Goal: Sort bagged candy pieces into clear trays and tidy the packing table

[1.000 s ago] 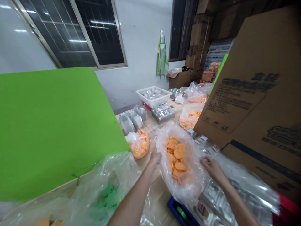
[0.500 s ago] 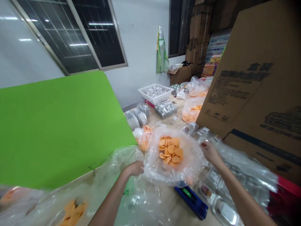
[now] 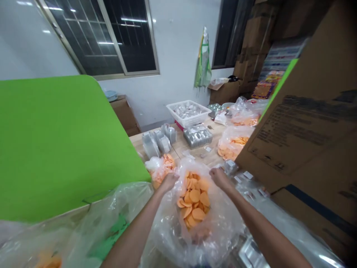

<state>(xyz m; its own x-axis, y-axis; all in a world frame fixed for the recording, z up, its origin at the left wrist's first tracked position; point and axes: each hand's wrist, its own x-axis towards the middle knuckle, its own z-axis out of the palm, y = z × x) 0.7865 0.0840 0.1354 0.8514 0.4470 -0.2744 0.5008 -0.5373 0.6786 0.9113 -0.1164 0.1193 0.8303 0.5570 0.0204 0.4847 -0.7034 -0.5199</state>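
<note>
A clear plastic bag lies open in front of me, with many flat orange discs heaped inside. My left hand is closed on the bag's far left rim. On the far right rim, my right hand is closed too, with the plastic gathered at its fingers. Just beyond my left hand sits a smaller bag of orange pieces. Another clear bag with green pieces lies to the left of my left forearm.
A green panel stands at the left and a large cardboard box at the right. Farther back are stacked clear containers, a white basket and more bags of orange discs. Clear trays lie at the lower right.
Both hands have moved to the bag's far rim and closer together. The bag's mouth has stretched lengthwise towards me, and it now covers the blue tool. The view has shifted slightly.
</note>
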